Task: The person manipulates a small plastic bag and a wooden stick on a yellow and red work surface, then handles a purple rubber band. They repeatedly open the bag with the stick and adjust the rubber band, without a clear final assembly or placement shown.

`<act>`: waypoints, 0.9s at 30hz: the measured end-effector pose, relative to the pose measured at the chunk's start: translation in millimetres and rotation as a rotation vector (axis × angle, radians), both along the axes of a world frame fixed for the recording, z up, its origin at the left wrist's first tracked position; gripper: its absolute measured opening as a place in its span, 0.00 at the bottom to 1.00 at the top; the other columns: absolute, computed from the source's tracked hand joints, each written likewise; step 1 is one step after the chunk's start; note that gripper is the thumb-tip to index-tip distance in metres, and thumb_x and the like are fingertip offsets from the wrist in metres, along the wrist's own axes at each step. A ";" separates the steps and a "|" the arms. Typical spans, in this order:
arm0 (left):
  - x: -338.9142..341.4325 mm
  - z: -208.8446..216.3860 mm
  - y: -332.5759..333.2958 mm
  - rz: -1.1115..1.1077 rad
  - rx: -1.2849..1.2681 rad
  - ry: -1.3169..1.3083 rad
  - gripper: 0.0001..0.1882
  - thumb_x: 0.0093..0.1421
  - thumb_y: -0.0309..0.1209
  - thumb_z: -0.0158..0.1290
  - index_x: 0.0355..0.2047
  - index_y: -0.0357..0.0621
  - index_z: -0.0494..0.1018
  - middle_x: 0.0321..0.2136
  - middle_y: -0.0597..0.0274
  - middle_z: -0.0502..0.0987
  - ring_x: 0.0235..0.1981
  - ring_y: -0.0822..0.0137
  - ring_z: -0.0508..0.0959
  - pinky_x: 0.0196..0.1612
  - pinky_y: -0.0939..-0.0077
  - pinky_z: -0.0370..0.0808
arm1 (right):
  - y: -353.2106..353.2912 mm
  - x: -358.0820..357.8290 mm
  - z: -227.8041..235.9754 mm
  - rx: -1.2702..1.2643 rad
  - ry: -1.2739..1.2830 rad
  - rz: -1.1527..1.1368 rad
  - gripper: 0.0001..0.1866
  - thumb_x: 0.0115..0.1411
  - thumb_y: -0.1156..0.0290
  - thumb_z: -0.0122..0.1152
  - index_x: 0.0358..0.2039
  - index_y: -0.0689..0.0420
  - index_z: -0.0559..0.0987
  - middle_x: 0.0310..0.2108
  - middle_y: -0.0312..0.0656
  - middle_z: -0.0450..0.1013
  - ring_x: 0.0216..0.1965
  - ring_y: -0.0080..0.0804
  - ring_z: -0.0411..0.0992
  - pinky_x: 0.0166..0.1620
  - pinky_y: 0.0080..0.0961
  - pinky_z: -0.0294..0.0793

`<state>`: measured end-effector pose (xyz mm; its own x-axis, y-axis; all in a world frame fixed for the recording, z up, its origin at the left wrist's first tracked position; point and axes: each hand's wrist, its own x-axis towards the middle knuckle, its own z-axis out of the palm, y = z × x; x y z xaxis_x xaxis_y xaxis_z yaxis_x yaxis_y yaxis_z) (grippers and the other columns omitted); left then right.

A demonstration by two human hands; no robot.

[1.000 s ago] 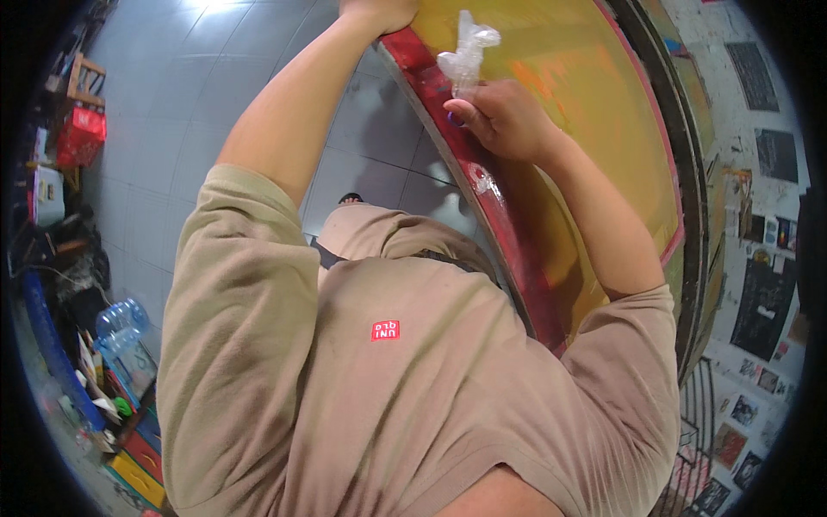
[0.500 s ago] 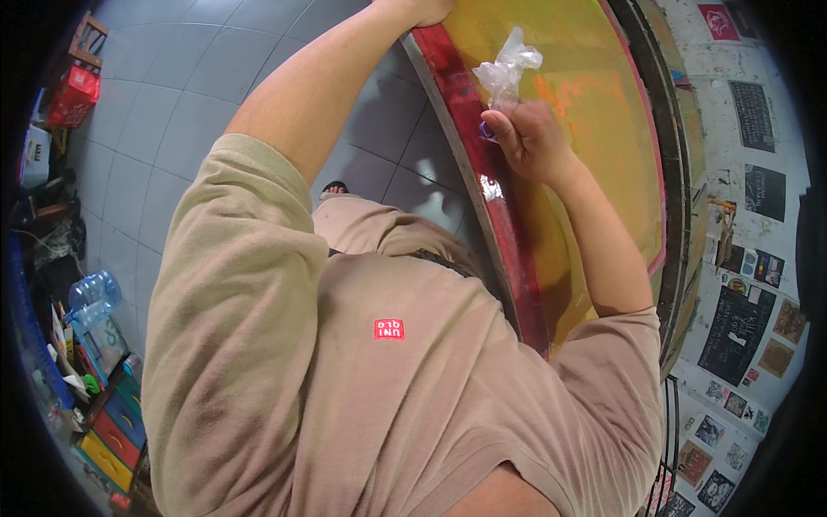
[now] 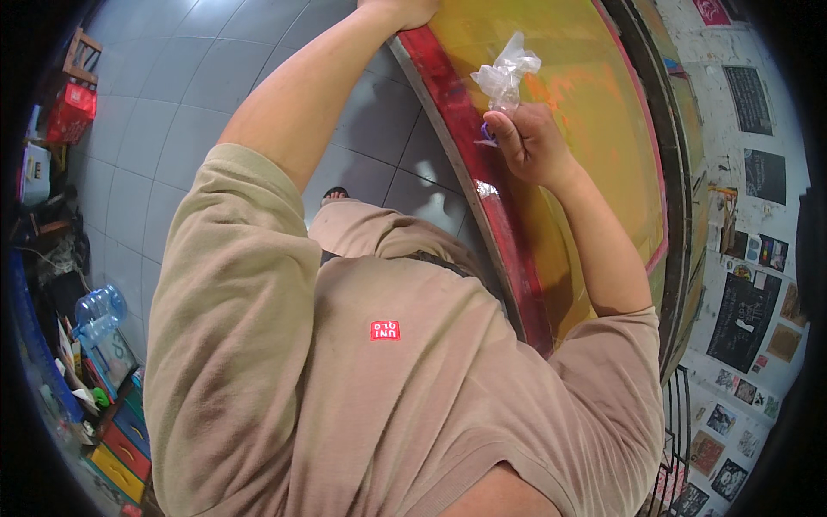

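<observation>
My right hand (image 3: 536, 145) is closed around a crumpled clear plastic bag (image 3: 506, 73), whose loose end sticks up above the fist. A small purple thing (image 3: 488, 131) shows beside the thumb, too small to make out. Behind this hand lies a large framed panel, with a yellow, translucent-looking surface (image 3: 594, 181) and orange smears. Its near edge is a glossy red border (image 3: 506, 237), close to the purple thing. My left hand (image 3: 401, 10) rests at the red border's upper corner; the picture's top edge cuts off its fingers.
Grey floor tiles (image 3: 207, 121) spread to the left. A red bag (image 3: 71, 112), a clear plastic bottle (image 3: 101, 306) and colourful drawers (image 3: 121, 452) stand along the left side. Prints and dark sheets (image 3: 745, 319) hang on the white wall at right, above black metal bars (image 3: 676, 431).
The view has shifted slightly. My right hand still grips the plastic bag, with its thumb a little lower beside the purple thing. The left hand stays at the panel's corner.
</observation>
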<state>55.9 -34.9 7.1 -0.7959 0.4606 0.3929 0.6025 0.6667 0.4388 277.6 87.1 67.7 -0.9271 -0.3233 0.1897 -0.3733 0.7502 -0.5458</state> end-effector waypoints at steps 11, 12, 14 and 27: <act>-2.4 -1.5 -1.4 0.024 -0.040 0.014 0.20 0.59 0.41 0.46 0.45 0.39 0.72 0.51 0.47 0.68 0.58 0.51 0.63 0.62 0.49 0.55 | -2.7 6.3 2.7 -0.019 0.013 0.009 0.18 0.66 0.63 0.48 0.23 0.60 0.75 0.19 0.48 0.72 0.22 0.49 0.70 0.26 0.38 0.68; -2.8 -1.6 -1.8 0.017 -0.048 0.012 0.20 0.59 0.41 0.46 0.45 0.39 0.72 0.51 0.47 0.68 0.58 0.51 0.63 0.62 0.49 0.55 | -2.4 6.9 2.4 -0.018 0.013 0.007 0.18 0.66 0.63 0.48 0.23 0.59 0.75 0.19 0.48 0.72 0.22 0.49 0.70 0.26 0.38 0.68; -2.5 -0.5 -3.1 0.016 -0.054 0.006 0.20 0.59 0.41 0.46 0.44 0.39 0.72 0.51 0.47 0.68 0.58 0.50 0.63 0.62 0.49 0.55 | -2.4 7.6 2.2 -0.016 0.015 0.004 0.18 0.66 0.63 0.49 0.22 0.59 0.75 0.19 0.48 0.72 0.22 0.49 0.70 0.26 0.38 0.68; -2.2 -0.5 -2.4 0.023 -0.048 0.011 0.20 0.60 0.42 0.46 0.44 0.39 0.72 0.51 0.47 0.68 0.58 0.50 0.63 0.62 0.51 0.55 | 0.0 13.1 5.1 0.011 0.037 0.023 0.17 0.66 0.65 0.48 0.21 0.59 0.74 0.19 0.49 0.70 0.22 0.51 0.69 0.26 0.39 0.65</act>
<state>53.8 -37.3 6.6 -0.8023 0.4607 0.3795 0.5913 0.7004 0.3999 290.7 87.1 72.9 -0.9117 -0.3470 0.2199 -0.4104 0.7468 -0.5232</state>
